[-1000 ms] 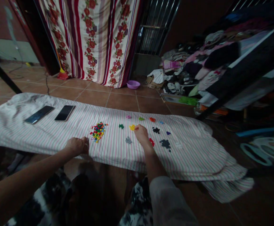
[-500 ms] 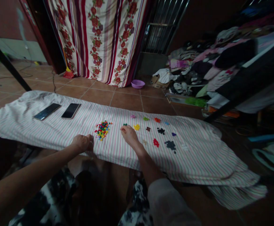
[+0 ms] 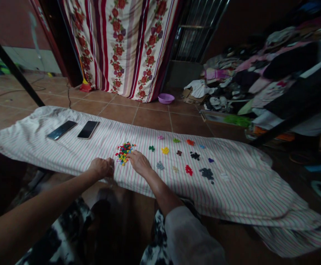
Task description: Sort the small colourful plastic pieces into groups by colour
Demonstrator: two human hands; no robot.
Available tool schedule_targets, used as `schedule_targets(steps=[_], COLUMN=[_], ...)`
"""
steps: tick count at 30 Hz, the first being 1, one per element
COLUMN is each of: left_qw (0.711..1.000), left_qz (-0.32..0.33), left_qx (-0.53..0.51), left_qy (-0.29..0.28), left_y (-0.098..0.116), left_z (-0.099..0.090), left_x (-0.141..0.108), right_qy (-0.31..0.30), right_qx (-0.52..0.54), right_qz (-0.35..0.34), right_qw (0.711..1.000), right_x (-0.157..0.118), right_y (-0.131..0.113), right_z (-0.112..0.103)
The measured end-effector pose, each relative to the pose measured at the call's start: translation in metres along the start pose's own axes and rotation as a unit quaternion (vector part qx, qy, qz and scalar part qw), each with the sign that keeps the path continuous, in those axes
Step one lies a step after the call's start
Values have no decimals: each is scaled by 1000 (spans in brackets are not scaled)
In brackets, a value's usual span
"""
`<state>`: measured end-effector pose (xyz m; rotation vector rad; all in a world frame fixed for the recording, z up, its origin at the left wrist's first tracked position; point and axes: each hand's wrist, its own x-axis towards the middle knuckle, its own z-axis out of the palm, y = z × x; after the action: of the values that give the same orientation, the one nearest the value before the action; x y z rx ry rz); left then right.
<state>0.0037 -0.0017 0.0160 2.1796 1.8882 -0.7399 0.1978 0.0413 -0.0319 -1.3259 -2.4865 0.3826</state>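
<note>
A mixed pile of small coloured pieces [image 3: 124, 150], perhaps beads or tiny bricks, lies on a striped cloth [image 3: 94, 154]. My right hand [image 3: 140, 162] reaches to the pile's right edge, its fingertips pinched together among the pieces; whatever they grip is too small to make out. Left of the pile, my left hand [image 3: 102, 167] rests at the cloth's near edge with curled fingers, and its inside is hidden. Small single-colour groups spread to the right, among them green [image 3: 151, 148], yellow [image 3: 165, 150], grey [image 3: 160, 165], red [image 3: 188, 169], black [image 3: 195, 156] and dark grey pieces [image 3: 207, 173].
Two phones [image 3: 62, 130] [image 3: 88, 130] lie on the cloth's left part. Beyond it, a purple basin [image 3: 166, 98] stands on the tiled floor by a flowered curtain [image 3: 135, 48]. Clothes [image 3: 232, 77] are heaped at the right. Dark poles rise at both sides.
My right hand has moved left from beside the green group to the mixed pile, uncovering the green and grey groups. My left hand stays by the pile. The view has shifted slightly.
</note>
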Motion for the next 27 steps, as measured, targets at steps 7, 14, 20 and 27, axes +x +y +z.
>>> schedule_targets(steps=[7, 14, 20, 27], left_qw=[1000, 1000, 1000, 1000], left_qz=[1, 6, 18, 15], left_qx=[-2, 3, 8, 5], left_qy=[3, 8, 8, 12], left_y=[0, 0, 0, 0], left_z=[1, 2, 1, 1], left_x=[0, -1, -2, -2], right_qy=[9, 21, 21, 35], right_qx=[-6, -18, -20, -1], right_qz=[25, 63, 82, 78], right_qw=[1000, 998, 996, 996], right_x=[2, 2, 2, -1], right_y=[-4, -9, -11, -10], right_z=[-1, 1, 1, 1])
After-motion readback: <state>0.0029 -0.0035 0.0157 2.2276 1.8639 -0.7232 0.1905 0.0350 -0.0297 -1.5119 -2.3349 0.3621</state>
